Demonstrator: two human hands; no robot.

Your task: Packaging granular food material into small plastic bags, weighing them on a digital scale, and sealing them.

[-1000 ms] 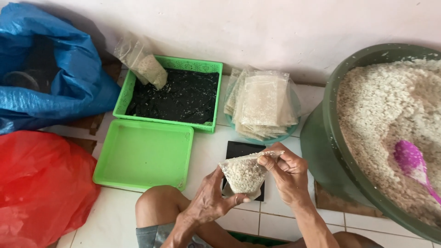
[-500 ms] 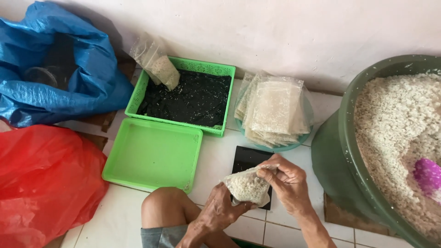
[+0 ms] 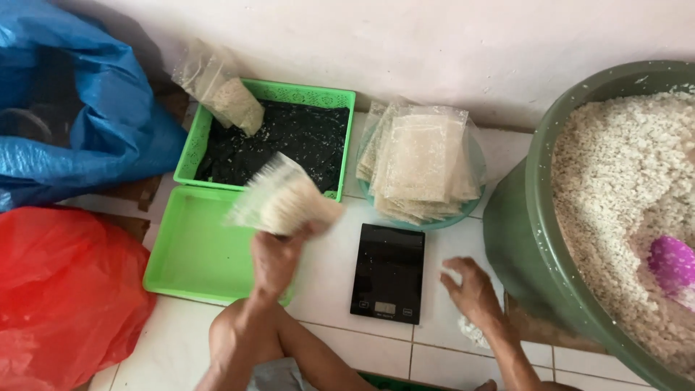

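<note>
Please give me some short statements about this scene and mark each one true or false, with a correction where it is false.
1. The left hand holds a blurred clear plastic bag of white grains. True.
2. The flat black digital scale carries a bag. False: nothing lies on it.
3. The right hand grips the pink plastic scoop. False: the scoop lies in the big green tub; the hand is open above the white tiled floor.
4. Flat clear bags are stacked beyond the scale. True.

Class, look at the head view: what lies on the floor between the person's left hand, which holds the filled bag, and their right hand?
In the head view, a black digital scale lies flat on the white tiles between the left hand and the right hand.
</note>
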